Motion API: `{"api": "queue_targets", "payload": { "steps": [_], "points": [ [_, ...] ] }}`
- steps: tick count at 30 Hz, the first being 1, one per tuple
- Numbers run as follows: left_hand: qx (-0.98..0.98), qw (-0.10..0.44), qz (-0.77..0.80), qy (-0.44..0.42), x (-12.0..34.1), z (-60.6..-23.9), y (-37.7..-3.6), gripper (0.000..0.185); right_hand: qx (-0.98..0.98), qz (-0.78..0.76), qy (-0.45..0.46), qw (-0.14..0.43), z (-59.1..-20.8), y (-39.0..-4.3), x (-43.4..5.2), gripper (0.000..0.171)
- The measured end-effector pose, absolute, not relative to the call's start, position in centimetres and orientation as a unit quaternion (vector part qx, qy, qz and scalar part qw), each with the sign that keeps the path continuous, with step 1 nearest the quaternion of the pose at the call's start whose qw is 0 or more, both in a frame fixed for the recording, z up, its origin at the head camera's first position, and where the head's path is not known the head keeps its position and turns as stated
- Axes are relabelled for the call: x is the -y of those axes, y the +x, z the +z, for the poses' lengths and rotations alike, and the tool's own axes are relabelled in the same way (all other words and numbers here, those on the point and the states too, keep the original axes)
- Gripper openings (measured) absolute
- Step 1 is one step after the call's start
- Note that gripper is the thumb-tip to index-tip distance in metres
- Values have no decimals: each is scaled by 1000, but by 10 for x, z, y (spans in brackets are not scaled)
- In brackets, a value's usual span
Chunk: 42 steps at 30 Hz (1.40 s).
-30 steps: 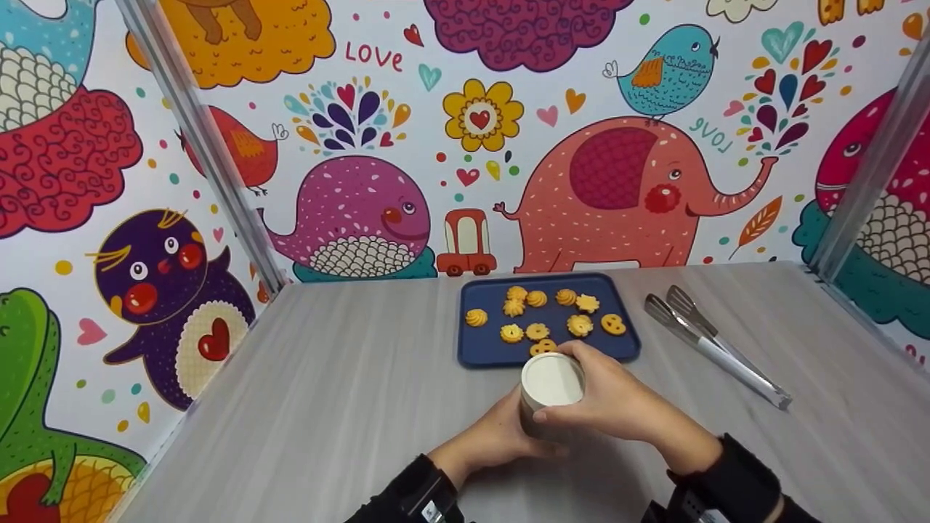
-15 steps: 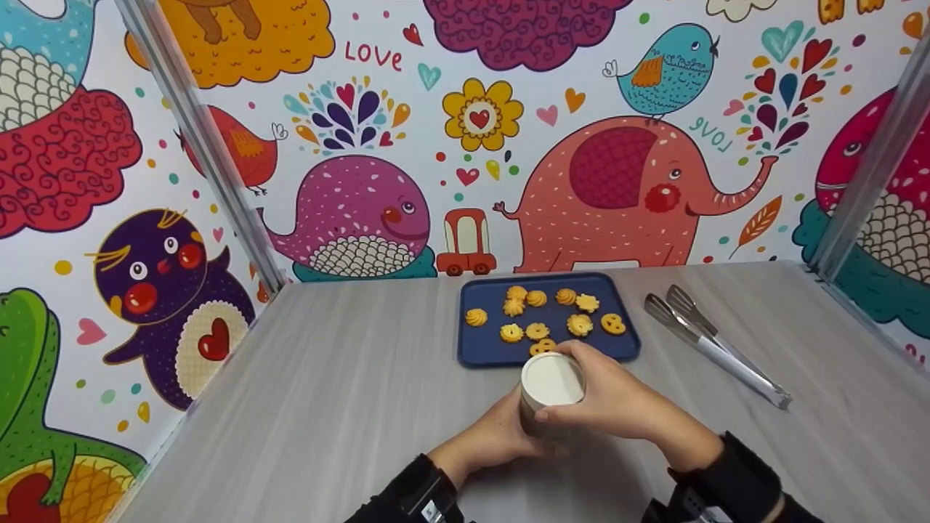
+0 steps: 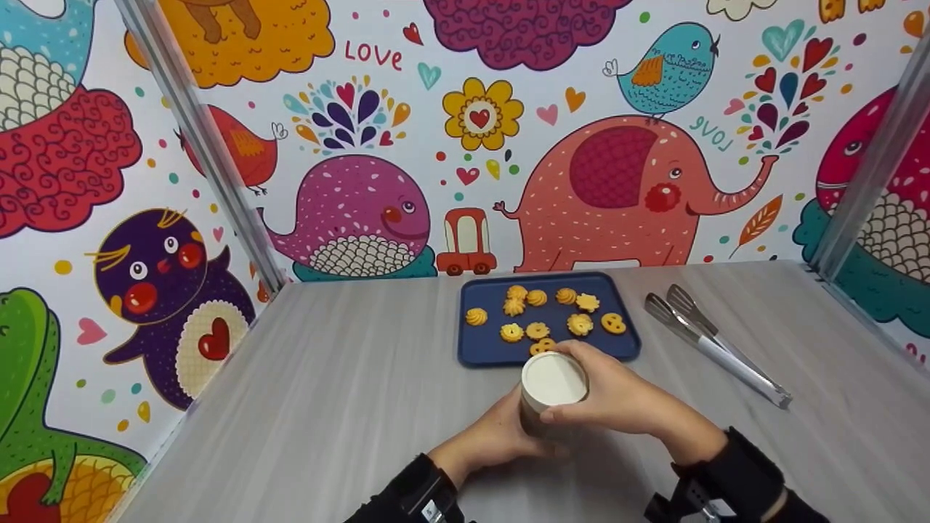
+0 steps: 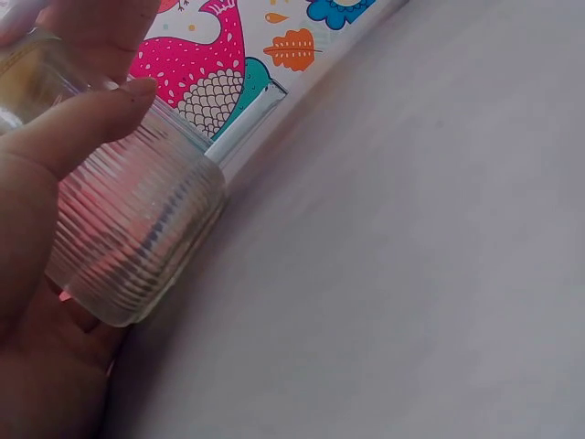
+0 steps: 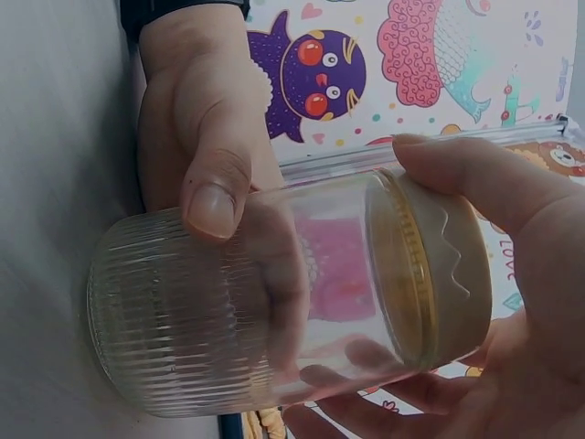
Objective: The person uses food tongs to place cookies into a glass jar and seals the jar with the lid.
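The left hand (image 3: 494, 436) wrapped the jar (image 5: 265, 302); right fingers (image 5: 494, 197) curled round its lid (image 3: 554, 380). A slipping twist could have tipped it onto the tray (image 3: 476, 349) above.

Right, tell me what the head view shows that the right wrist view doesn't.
Only the head view shows the blue tray of cookies and the metal tongs on the grey table. Only the right wrist view shows the jar's ribbed, see-through glass base, empty inside. Both show the left hand gripping the jar and the right hand curled round its cream lid.
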<state>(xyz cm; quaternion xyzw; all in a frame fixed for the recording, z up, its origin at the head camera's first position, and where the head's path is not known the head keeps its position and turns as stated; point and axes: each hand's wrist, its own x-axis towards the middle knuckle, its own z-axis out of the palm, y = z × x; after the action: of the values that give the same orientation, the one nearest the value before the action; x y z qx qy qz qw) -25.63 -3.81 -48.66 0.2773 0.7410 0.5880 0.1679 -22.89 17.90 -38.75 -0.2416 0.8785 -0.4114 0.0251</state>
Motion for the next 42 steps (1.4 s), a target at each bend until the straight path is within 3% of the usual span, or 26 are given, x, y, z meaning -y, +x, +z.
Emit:
{"api": "queue_targets", "payload": {
  "steps": [23, 34, 42],
  "points": [
    [-731, 171, 596, 285, 38, -486, -256, 108, -820, -492, -268, 118, -395, -244, -195, 88],
    [-731, 168, 595, 289, 37, -487, -257, 108, -819, -492, -267, 130, -391, -241, -193, 89],
    [-729, 175, 595, 290, 37, -486, -257, 109, -838, -471, -254, 103, -383, -233, -190, 90]
  ]
}}
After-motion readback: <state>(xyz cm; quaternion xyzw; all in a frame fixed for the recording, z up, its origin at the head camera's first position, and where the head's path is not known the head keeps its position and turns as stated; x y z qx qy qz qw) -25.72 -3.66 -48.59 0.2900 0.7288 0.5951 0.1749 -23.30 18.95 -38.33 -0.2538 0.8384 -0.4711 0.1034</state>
